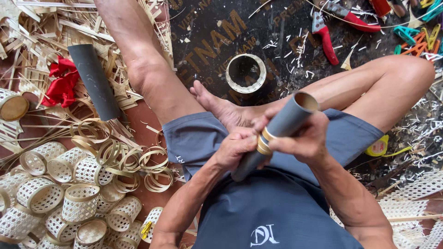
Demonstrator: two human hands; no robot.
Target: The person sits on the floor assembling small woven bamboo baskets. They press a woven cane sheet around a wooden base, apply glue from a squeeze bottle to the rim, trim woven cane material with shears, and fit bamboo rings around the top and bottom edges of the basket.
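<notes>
Gripping grey tube between both hands

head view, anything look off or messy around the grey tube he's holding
Nothing looks damaged. Both hands, left hand and right hand, grip the grey tube, with a bamboo ring seated squarely around it. The floor is messy: bamboo strip offcuts lie scattered, and red-handled pruning shears lie among shavings.
</notes>
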